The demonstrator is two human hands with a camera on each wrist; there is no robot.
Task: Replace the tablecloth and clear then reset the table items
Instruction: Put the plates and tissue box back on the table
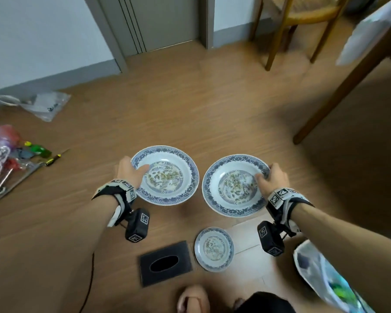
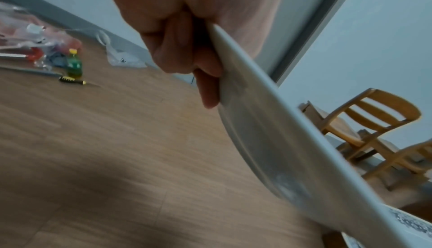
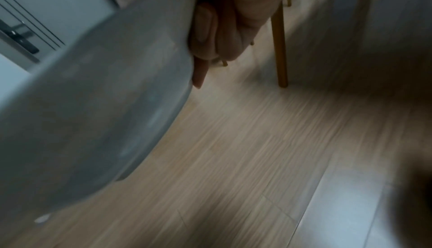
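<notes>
A: Left hand (image 1: 131, 171)?
B: Grip closed on rim of left plate (image 1: 167, 163), thumb inside, fingers (image 2: 205, 78) beneath. Held above the floor (image 1: 212, 109).
A: Right hand (image 1: 273, 179)?
B: Same grip on right plate (image 1: 215, 181). Small plate (image 1: 213, 249) lies on floor beside black tissue box (image 1: 165, 263).

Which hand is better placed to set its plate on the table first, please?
Right, probably. The right hand grips its plate on the side nearer the table, at far right; the left hand holds its plate farther off.
</notes>
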